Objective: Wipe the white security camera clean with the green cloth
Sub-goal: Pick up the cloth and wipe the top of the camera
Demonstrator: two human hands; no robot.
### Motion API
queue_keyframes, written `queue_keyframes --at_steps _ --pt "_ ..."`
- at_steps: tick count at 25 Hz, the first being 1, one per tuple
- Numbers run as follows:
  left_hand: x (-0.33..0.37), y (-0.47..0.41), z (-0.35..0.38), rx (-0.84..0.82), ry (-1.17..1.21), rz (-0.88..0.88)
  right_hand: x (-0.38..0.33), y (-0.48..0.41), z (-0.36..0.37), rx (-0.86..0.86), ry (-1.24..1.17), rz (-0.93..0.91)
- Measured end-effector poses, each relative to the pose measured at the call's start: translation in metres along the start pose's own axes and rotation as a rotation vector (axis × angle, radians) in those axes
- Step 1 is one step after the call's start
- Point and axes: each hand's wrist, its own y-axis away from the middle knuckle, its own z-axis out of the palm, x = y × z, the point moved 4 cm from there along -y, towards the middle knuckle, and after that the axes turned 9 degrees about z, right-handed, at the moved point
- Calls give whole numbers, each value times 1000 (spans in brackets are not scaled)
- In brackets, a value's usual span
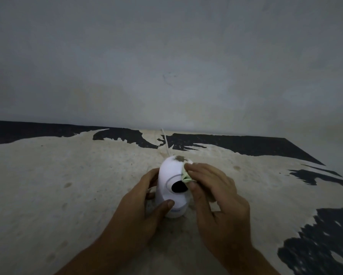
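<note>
The white security camera stands upright in the middle of the worn table top, its black lens facing me. A dark smudge marks the top of its dome. My left hand wraps around the camera's left side and base, thumb across the front. My right hand pinches a small folded green cloth and presses it against the right side of the dome, just above the lens. Most of the cloth is hidden under my fingers.
A thin white cable runs from behind the camera to the wall. The table top is pale and worn, with dark patches at the back and right. A grey wall rises close behind it.
</note>
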Motion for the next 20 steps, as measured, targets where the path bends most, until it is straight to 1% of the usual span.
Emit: queue_keyframes --at_steps 1,2,5,6,7,9,11,12,15,16,20 --pt "0 0 0 -1 2 6 0 0 1 -17 23 -16" --pt "1 1 0 -8 6 20 3 -2 1 -36 21 14" --pt "2 1 -1 -30 9 68 17 -10 -3 -68 -112 254" --pt "2 1 -1 -28 10 74 18 -10 -4 -70 -145 287" --pt "2 1 -2 -22 9 72 16 -10 -5 -62 -145 277" --pt "2 1 -1 -8 -5 36 6 -9 -4 -47 -107 184" --pt "1 1 0 -7 -7 8 2 -5 -1 -71 -106 116" --pt "1 1 1 -11 -12 11 5 -6 0 -84 -123 135" --pt "3 1 1 -18 -17 51 18 -8 2 -88 -188 328" --pt "2 2 0 -19 -13 58 19 -9 2 -83 -189 351" --pt "1 -1 1 -3 -12 13 9 -6 5 -67 -114 279"
